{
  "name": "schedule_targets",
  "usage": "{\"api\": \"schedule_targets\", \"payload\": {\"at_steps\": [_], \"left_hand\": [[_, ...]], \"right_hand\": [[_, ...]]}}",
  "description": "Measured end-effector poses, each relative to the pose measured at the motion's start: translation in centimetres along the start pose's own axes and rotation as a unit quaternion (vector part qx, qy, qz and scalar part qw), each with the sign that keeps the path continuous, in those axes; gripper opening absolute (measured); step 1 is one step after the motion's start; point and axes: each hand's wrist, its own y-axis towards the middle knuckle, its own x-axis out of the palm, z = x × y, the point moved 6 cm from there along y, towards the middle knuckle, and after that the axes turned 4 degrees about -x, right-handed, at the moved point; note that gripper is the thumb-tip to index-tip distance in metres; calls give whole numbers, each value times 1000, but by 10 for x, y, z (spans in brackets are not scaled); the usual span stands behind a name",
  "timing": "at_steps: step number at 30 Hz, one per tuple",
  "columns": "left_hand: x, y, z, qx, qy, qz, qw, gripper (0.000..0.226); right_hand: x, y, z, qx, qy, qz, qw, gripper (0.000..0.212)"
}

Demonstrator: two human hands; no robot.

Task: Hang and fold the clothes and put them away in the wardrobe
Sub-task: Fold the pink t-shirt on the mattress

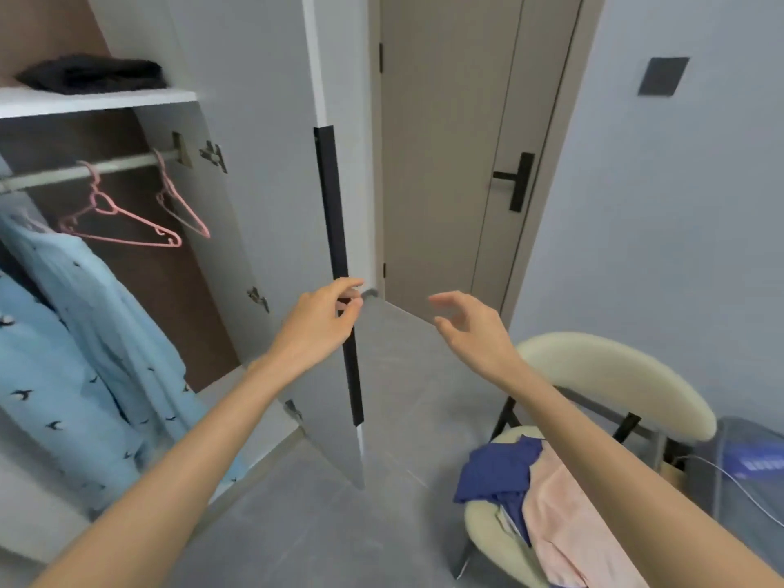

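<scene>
At wardrobe door [271,163] edge, centre: left hand [322,320] pinching black handle strip [333,214]; right hand [471,328] open, empty. Clothes [500,473] heaped on chair [615,375], near right. Risk: door swinging wide could strike chair, spilling heap.

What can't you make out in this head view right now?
Head view: pale blue bird-print garments, cut off by left edge.
Head view: pink and navy clothes pile, partly behind right forearm; count unclear.
Head view: dark folded item on white shelf, blurred; type unclear.

Wardrobe [237,120] left, chair [615,375] right.
Hangers [127,222] on the rail [51,176]; clothes [547,502] on the chair seat.
</scene>
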Motion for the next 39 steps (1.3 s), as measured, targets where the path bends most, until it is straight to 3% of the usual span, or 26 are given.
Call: {"api": "schedule_targets", "payload": {"at_steps": [11,21,32,39], "left_hand": [[277,-2,66,-46,-67,-151,985,36],[435,-56,37,-135,-75,-263,952,34],[587,-86,-53,-220,-95,-286,928,43],[686,-82,-100,-258,-138,-280,914,44]], "right_hand": [[-85,-105,238,165,-33,-60,984,34],[-58,-191,376,299,-18,-127,946,33],[43,-202,501,262,-73,-146,951,34],[108,-213,580,230,-130,-175,948,50]]}}
